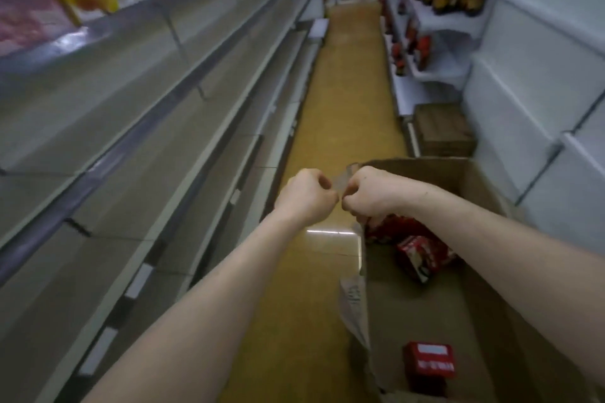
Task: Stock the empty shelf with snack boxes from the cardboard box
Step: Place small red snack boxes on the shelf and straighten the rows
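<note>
The left hand (306,195) and the right hand (366,196) are close together, both with curled fingers. They pinch a small clear strip (340,181) between them, above the left wall of the cardboard box (474,193). Red snack boxes (429,360) lie inside it. The box stands on the yellow floor (343,91) of a narrow aisle. The empty shelf (131,154) runs along the left.

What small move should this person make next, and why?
Probably release the clear scrap, pinched between the left hand and right hand, freeing a hand for a red snack box lying in the cardboard box. Both hands are occupied, and the shelf beside them holds nothing.
</note>
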A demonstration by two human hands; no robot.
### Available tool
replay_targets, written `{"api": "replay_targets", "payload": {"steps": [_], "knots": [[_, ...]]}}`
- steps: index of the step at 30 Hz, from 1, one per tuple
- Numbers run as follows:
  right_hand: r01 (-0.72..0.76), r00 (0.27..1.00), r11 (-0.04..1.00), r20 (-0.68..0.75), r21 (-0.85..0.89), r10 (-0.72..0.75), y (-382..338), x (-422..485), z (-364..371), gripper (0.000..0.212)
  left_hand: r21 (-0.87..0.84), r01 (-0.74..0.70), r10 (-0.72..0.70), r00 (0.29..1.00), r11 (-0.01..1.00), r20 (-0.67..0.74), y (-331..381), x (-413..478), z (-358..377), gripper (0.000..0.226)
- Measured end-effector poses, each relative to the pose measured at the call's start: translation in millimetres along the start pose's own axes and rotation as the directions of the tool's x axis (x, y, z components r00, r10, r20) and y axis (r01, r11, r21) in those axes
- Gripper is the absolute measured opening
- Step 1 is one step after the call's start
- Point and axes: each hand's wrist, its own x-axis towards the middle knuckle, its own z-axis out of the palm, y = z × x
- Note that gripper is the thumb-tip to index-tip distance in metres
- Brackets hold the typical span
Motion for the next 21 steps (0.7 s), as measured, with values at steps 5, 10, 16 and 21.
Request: {"api": "replay_targets", "payload": {"steps": [5,10,16,21], "knots": [[-0.199,0.977,0.970,-0.042,0.141,0.207,62,14,-16,0.025,-0.033,-0.046,0.052,0.977,0.998,0.205,22,39,48,0.019],[-0.337,0.930,0.905,-0.058,0.261,0.363,120,18,-21,0.029,-0.031,-0.054,0.061,0.939,0.998,0.339,33,60,98,0.028],[-0.426,0.879,0.825,-0.045,0.371,0.474,188,31,-24,0.032,-0.018,0.039,-0.028,0.903,0.999,0.429,37,82,158,0.035],[-0.496,0.840,0.770,-0.001,0.402,0.542,255,51,1,0.028,-0.028,0.155,-0.125,0.877,0.988,0.464,21,99,217,0.045]]}}
